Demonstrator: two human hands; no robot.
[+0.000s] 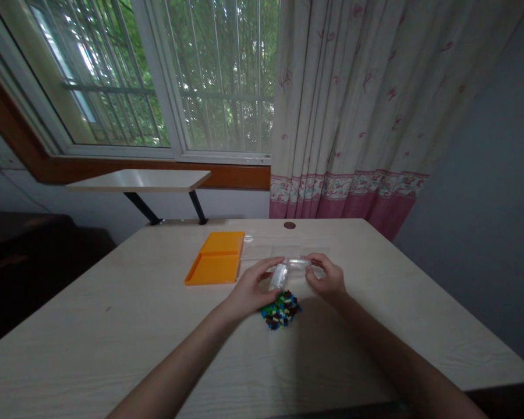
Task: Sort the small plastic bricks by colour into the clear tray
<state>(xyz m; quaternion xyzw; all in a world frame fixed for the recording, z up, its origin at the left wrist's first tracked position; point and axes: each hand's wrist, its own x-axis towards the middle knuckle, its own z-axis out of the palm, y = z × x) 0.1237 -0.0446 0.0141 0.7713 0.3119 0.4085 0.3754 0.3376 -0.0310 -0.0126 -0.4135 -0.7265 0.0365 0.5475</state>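
Note:
My left hand [252, 286] is closed around a small clear plastic piece [279, 277], which stands tilted between thumb and fingers. Another clear plastic piece [298, 263] is pinched in my right hand [330, 278], close to the first one. Whether these are little boxes or lids cannot be made out. Just below my left thumb lies a heap of tiny coloured bricks [282, 311], blue, green, brown and cream. Behind my hands, flat clear plastic [262, 249] rests on the table, partly covered by my fingers.
An orange tray [216, 269] with a ridge across its middle lies left of my hands on the pale wooden table [135, 314]. A raised shelf [157, 179] on black legs stands at the back left. A round dark cable hole [289, 225] sits near the far edge, before the curtain [349, 116].

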